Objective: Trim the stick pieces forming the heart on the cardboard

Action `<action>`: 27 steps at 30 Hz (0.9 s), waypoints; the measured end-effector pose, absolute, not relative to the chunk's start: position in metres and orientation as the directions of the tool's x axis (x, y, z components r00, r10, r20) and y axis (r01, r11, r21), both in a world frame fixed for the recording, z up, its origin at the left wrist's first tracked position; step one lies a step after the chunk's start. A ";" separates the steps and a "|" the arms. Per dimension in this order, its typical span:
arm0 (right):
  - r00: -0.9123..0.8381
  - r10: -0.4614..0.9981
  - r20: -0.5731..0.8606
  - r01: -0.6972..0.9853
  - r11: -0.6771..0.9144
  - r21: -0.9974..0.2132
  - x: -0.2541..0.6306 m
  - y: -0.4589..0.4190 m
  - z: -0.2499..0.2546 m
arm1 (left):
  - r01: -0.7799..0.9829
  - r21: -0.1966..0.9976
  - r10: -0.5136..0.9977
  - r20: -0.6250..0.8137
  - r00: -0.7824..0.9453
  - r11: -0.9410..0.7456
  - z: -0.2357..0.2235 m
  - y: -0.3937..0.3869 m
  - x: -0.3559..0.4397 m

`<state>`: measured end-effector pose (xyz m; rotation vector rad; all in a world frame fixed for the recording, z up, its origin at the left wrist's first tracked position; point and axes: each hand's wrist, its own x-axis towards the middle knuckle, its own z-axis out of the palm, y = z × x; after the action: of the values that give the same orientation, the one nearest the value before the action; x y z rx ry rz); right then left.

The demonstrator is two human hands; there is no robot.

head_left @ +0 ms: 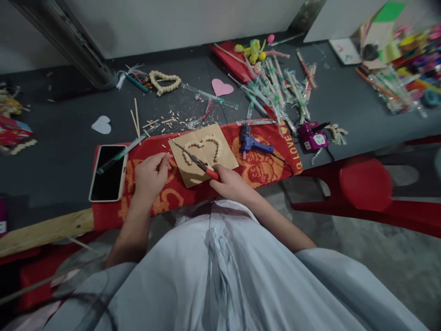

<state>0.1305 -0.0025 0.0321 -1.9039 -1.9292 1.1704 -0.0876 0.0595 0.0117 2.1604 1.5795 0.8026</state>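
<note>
In my right hand [230, 184] are long-nose pliers [199, 162] with red handles. Their jaws point up and left over a brown sheet of card [193, 178], where short stick pieces form a heart outline [217, 146]. My left hand [150, 177] rests at the card's left side with its fingers curled together; whatever they may hold is hidden. A phone [107, 177] lies left of that hand, with a plastic-wrapped stick [117, 158] across it. Right of the card lies a blue glue gun [254, 143]. Beneath everything is a red towel [165, 204] with orange figures.
Loose sticks [135, 119] and cut bits [172, 117] are scattered behind the towel. Farther back are a finished-looking stick heart [164, 82], a pink paper heart [222, 87] and several wrapped chopsticks [275, 85]. A purple box [313, 137] and a red stool [365, 183] are at right.
</note>
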 end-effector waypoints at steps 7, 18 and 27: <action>-0.090 0.923 -0.374 0.767 -0.175 -0.617 0.133 -0.003 0.027 | 0.778 0.596 0.980 0.136 0.145 -0.198 0.014 0.064 -0.088; -0.116 0.962 -0.248 0.712 -0.094 -0.696 0.113 -0.005 0.022 | 0.474 0.879 0.931 -0.213 0.297 0.050 0.030 0.033 -0.047; -0.168 0.942 -0.289 0.502 -0.170 -0.848 0.114 -0.005 0.022 | 0.379 0.912 0.914 -0.279 0.293 0.156 0.039 0.033 -0.045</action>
<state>0.1135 -0.0047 0.0215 -1.6519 -1.6501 1.2984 -0.0446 0.0329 0.0388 1.4280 1.2846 0.5944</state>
